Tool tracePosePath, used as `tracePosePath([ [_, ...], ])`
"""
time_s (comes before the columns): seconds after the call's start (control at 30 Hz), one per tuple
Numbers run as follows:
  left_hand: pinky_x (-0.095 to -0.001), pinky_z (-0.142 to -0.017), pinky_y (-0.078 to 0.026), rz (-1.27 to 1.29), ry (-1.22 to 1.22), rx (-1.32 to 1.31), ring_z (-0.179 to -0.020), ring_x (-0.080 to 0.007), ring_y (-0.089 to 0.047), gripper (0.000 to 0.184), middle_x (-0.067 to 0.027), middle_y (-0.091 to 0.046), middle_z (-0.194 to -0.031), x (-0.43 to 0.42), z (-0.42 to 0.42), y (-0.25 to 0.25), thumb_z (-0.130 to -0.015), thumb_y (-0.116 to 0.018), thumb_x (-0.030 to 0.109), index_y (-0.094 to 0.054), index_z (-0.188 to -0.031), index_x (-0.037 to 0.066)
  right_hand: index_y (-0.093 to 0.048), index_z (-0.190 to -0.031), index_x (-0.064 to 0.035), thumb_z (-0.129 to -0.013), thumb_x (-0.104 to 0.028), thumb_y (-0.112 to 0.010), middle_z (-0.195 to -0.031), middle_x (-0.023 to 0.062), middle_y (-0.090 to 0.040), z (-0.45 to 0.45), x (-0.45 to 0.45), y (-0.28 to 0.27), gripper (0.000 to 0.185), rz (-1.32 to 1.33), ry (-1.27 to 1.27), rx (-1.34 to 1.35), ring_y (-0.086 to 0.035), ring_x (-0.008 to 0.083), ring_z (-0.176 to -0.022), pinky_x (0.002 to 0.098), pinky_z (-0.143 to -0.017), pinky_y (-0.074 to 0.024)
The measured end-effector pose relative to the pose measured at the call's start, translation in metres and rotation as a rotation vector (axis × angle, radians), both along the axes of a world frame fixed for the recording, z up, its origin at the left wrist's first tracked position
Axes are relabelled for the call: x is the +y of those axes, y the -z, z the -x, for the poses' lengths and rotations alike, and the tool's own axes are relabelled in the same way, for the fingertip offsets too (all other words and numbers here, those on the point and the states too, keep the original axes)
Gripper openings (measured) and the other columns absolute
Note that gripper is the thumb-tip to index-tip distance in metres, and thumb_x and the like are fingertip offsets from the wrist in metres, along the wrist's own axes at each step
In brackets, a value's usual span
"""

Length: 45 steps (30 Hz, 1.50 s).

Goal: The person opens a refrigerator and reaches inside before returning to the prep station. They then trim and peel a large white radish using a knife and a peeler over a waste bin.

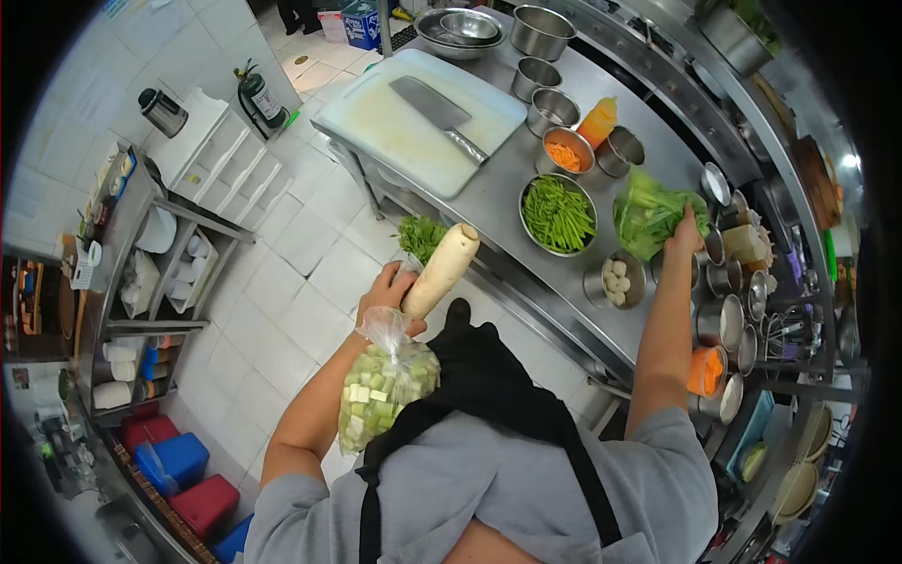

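My left hand (383,293) is closed around a white daikon radish (443,268), which points up and to the right. A clear plastic bag of pale green cubes (387,390) hangs from the same hand. Just beyond the fingers shows a bunch of leafy herbs (420,237); whether I hold it too is unclear. Over the steel counter, my right hand (689,232) grips a bagged leafy green vegetable (650,214). Nearby stand a bowl of cut green stalks (558,214), a pot of white balls (616,281) and a pot of orange shreds (567,154).
On the counter (526,249), a cleaver (432,108) lies on a white cutting board (376,117). Several steel pots, such as this one (552,111), line the back. A fire extinguisher (260,101) and a shelf rack (155,273) are to the left.
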<state>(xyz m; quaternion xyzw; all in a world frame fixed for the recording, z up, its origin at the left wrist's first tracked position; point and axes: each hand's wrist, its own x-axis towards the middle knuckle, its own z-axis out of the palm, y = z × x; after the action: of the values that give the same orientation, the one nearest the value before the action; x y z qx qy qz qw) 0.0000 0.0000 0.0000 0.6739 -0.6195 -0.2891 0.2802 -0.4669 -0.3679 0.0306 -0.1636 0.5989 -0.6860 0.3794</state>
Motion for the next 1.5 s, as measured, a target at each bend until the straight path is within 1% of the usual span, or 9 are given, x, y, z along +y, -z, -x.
tracePosePath([
  [0.07, -0.0417, -0.09, -0.05, -0.117, -0.093, -0.031, -0.111, -0.0365, -0.057, 0.074, -0.0142, -0.046, -0.133, 0.015, -0.004, -0.014, -0.052, -0.076, 0.029, -0.055, -0.121, 0.014, -0.056, -0.126, 0.0041, -0.082, -0.018, -0.077, -0.122, 0.0136, -0.062, 0.001, 0.028, 0.017, 0.054, -0.081, -0.153, 0.277, -0.064, 0.0265, -0.102, 0.0399, -0.084, -0.0538],
  [0.27, -0.0449, -0.085, -0.052, 0.034, -0.213, -0.071, -0.109, -0.0402, -0.056, 0.072, -0.0171, -0.044, -0.135, -0.104, -0.048, -0.012, -0.051, -0.078, 0.026, -0.055, -0.119, 0.018, -0.059, -0.123, 0.0016, -0.083, -0.028, -0.076, -0.122, 0.0133, -0.062, -0.028, -0.065, 0.061, 0.053, -0.205, -0.608, 0.453, -0.062, 0.0233, -0.105, 0.0352, -0.089, -0.0507],
  [0.4, -0.0455, -0.086, -0.051, -0.039, -0.328, -0.067, -0.111, -0.0398, -0.056, 0.075, -0.0168, -0.043, -0.135, -0.121, -0.076, -0.003, -0.053, -0.079, 0.028, -0.054, -0.122, 0.019, -0.049, -0.133, 0.0025, -0.08, -0.036, -0.077, -0.117, 0.0143, -0.065, -0.059, -0.031, 0.004, 0.071, -0.37, -0.344, 1.894, -0.058, 0.0286, -0.11, 0.0411, -0.096, -0.0452],
  [0.5, -0.0454, -0.087, -0.051, -0.085, -0.358, -0.062, -0.111, -0.0398, -0.056, 0.075, -0.0168, -0.043, -0.135, -0.125, -0.108, 0.01, -0.052, -0.079, 0.028, -0.054, -0.122, 0.019, -0.043, -0.138, -0.0007, -0.085, -0.027, -0.072, -0.117, 0.0148, -0.064, -0.116, -0.007, -0.031, 0.066, 0.174, -0.618, 1.185, -0.059, 0.024, -0.109, 0.0367, -0.092, -0.0479],
  [0.63, -0.0454, -0.086, -0.051, -0.074, -0.351, 0.027, -0.11, -0.0383, -0.057, 0.078, -0.0161, -0.043, -0.136, -0.14, -0.151, 0.028, -0.05, -0.08, 0.028, -0.054, -0.123, 0.02, -0.046, -0.135, -0.0034, -0.085, -0.008, -0.069, -0.115, 0.013, -0.065, -0.299, 0.07, -0.094, 0.055, 0.167, -1.57, 0.21, -0.064, 0.0173, -0.094, 0.0315, -0.085, -0.0515],
  [0.8, -0.0461, -0.085, -0.051, -0.038, -0.266, 0.048, -0.111, -0.0381, -0.057, 0.075, -0.0149, -0.044, -0.135, -0.156, -0.206, 0.042, -0.053, -0.083, 0.03, -0.054, -0.121, 0.021, -0.051, -0.133, -0.0102, -0.081, -0.017, -0.076, -0.111, 0.0074, -0.062, -0.475, 0.134, -0.061, 0.058, 0.074, -2.096, 0.523, -0.057, 0.0149, -0.093, 0.0303, -0.081, -0.05],
  [1.13, -0.0467, -0.082, -0.05, -0.17, -0.229, 0.012, -0.108, -0.0376, -0.056, 0.073, -0.014, -0.044, -0.13, -0.152, -0.275, 0.057, -0.054, -0.08, 0.027, -0.053, -0.121, 0.017, -0.055, -0.088, -0.0051, -0.09, -0.025, -0.069, -0.075, 0.0036, -0.054, -0.592, 0.187, -0.004, 0.025, 0.189, -2.09, 0.56, -0.049, 0.0128, -0.068, 0.0308, -0.063, -0.043],
  [1.33, -0.0459, -0.085, -0.05, -0.087, -0.262, 0.022, -0.107, -0.0394, -0.055, 0.074, -0.0159, -0.044, -0.13, -0.166, -0.314, 0.074, -0.054, -0.079, 0.027, -0.052, -0.122, 0.017, -0.062, -0.103, -0.0036, -0.096, -0.019, -0.059, -0.082, 0.0014, -0.06, -0.609, 0.188, -0.014, 0.017, 0.09, -1.811, 0.075, -0.053, 0.0107, -0.073, 0.0288, -0.066, -0.0454],
  [1.5, -0.0441, -0.084, -0.051, 0.139, -0.315, -0.072, -0.104, -0.0348, -0.057, 0.068, -0.0128, -0.048, -0.122, -0.183, -0.365, 0.038, -0.054, -0.078, 0.024, -0.054, -0.118, 0.015, -0.064, -0.101, -0.0015, -0.098, -0.014, -0.057, -0.084, -0.0044, -0.059, -0.535, 0.171, -0.09, 0.014, 0.09, -1.624, 0.179, -0.053, 0.0056, -0.076, 0.024, -0.067, -0.0455],
])
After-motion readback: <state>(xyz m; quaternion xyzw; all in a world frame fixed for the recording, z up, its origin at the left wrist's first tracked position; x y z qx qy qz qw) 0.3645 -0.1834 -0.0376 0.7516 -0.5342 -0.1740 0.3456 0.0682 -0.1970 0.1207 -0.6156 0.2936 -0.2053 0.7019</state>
